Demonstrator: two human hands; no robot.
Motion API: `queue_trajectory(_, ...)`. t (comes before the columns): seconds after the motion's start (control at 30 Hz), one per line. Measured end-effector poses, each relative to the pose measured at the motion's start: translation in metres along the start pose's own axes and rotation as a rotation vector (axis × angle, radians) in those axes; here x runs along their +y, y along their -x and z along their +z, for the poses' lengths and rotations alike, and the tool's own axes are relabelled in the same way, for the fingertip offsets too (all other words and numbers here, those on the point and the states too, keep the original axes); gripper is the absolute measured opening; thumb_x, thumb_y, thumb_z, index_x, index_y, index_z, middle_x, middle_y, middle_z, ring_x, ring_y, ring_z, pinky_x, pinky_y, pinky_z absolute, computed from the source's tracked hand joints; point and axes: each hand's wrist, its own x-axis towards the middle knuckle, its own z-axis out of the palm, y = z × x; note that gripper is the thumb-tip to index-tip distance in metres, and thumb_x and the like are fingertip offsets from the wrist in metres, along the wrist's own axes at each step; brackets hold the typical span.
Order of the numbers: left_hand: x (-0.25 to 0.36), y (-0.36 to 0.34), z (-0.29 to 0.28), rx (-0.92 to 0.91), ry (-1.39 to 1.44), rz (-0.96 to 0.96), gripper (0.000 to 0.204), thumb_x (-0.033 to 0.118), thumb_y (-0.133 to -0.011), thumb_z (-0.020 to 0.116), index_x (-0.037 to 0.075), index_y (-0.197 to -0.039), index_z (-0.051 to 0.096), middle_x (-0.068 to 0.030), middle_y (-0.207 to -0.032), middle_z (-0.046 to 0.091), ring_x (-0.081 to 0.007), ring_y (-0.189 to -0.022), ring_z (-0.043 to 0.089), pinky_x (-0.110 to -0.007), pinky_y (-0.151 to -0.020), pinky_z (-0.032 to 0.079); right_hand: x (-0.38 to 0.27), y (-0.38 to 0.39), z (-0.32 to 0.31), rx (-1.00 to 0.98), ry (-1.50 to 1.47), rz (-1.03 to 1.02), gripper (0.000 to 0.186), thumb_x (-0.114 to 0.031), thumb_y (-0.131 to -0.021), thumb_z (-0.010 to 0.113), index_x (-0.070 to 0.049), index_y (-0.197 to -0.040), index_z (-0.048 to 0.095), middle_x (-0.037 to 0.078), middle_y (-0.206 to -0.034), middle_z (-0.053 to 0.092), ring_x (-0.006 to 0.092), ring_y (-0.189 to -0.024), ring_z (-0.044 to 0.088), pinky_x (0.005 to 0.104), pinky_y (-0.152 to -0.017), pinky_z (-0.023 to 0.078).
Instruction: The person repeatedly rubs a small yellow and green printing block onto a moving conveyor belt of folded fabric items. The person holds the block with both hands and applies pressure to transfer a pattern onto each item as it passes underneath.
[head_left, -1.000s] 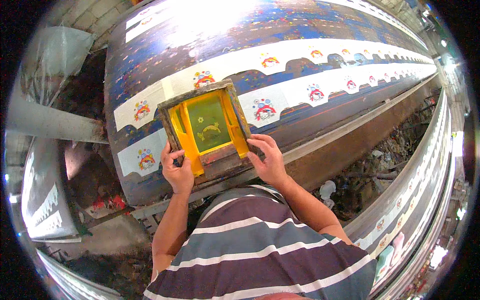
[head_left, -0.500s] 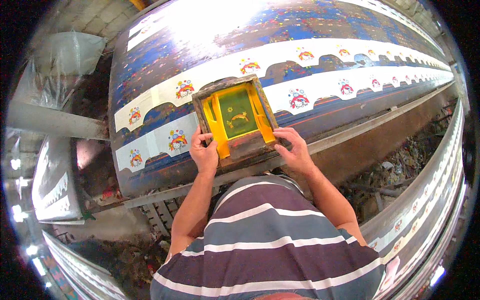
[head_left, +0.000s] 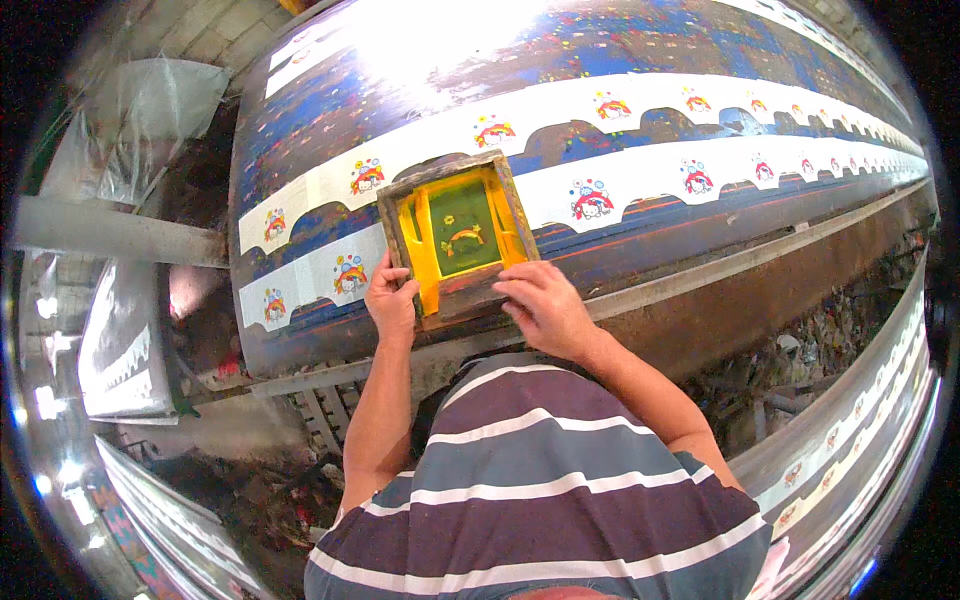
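A weathered wooden screen-printing frame [head_left: 511, 204] with a green, patterned mesh [head_left: 465, 220] and thick yellow ink [head_left: 428, 285] along its sides rests on the long dark printing table [head_left: 380, 120]. My left hand [head_left: 393, 300] grips the frame's left side near its lower corner, thumb and fingers bent round it. My right hand [head_left: 545, 305] is at the lower right corner, fingers loosely bent and apart over the frame's bottom bar. The frame lies across white fabric strips [head_left: 640, 190] printed with small rainbow-and-cartoon motifs, hiding part of them.
A metal rail [head_left: 750, 250] runs along the table's front edge. A second table with printed strips [head_left: 820, 470] lies behind me at right. A grey beam [head_left: 120, 230], hanging plastic sheeting [head_left: 150, 120] and another curved table [head_left: 125, 350] are at left. Debris [head_left: 800, 355] lies below.
The frame shifted right in view, then slightly back left. My right hand has left the right side and moved inward to the bottom bar. My left hand keeps its hold.
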Motion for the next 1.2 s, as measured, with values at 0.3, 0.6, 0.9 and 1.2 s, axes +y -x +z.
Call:
queue_trajectory(0.3, 0.005, 0.003, 0.007, -0.018, 0.003, 0.028, 0.02, -0.016, -0.082, 0.077, 0.0, -0.094, 0.07, -0.0277, -0.175, 0.053, -0.0265, -0.145, 0.067, -0.038, -0.116, 0.054, -0.016, -0.025, 0.021, -0.295, 0.264, -0.144, 0.04, -0.016, -0.095, 0.073, -0.008, -0.133, 0.077, 0.011, -0.13, 0.072, 0.0346, -0.129, 0.068, 0.05, -0.109, 0.055)
queue_trajectory(0.6, -0.003, 0.005, 0.005, 0.0, -0.165, 0.057, 0.015, -0.008, -0.083, 0.082, 0.002, -0.088, 0.071, -0.0307, -0.168, 0.058, -0.0348, -0.155, 0.058, -0.044, -0.128, 0.041, -0.02, -0.057, 0.019, -0.422, 0.334, -0.029, 0.041, -0.013, -0.095, 0.071, -0.007, -0.135, 0.074, 0.014, -0.128, 0.074, 0.0371, -0.123, 0.07, 0.0514, -0.109, 0.055)
queue_trajectory(0.9, 0.002, 0.01, 0.01, 0.023, -0.253, 0.153, 0.015, -0.006, -0.085, 0.081, 0.004, -0.088, 0.071, -0.0254, -0.166, 0.062, -0.014, -0.1, 0.072, -0.032, -0.086, 0.057, -0.02, -0.037, 0.026, -0.365, 0.285, 0.0, 0.054, -0.003, -0.089, 0.07, -0.006, -0.143, 0.074, 0.014, -0.136, 0.072, 0.0383, -0.13, 0.068, 0.0524, -0.115, 0.053)
queue_trajectory(1.2, 0.007, 0.009, 0.013, 0.022, -0.295, 0.162, 0.014, -0.004, -0.084, 0.081, 0.005, -0.087, 0.071, -0.0261, -0.163, 0.063, -0.0367, -0.141, 0.064, -0.045, -0.121, 0.046, 0.04, -0.126, 0.048, -0.259, 0.332, -0.011, 0.055, 0.009, -0.087, 0.071, -0.006, -0.139, 0.075, 0.015, -0.137, 0.074, 0.039, -0.132, 0.068, 0.0525, -0.116, 0.053)
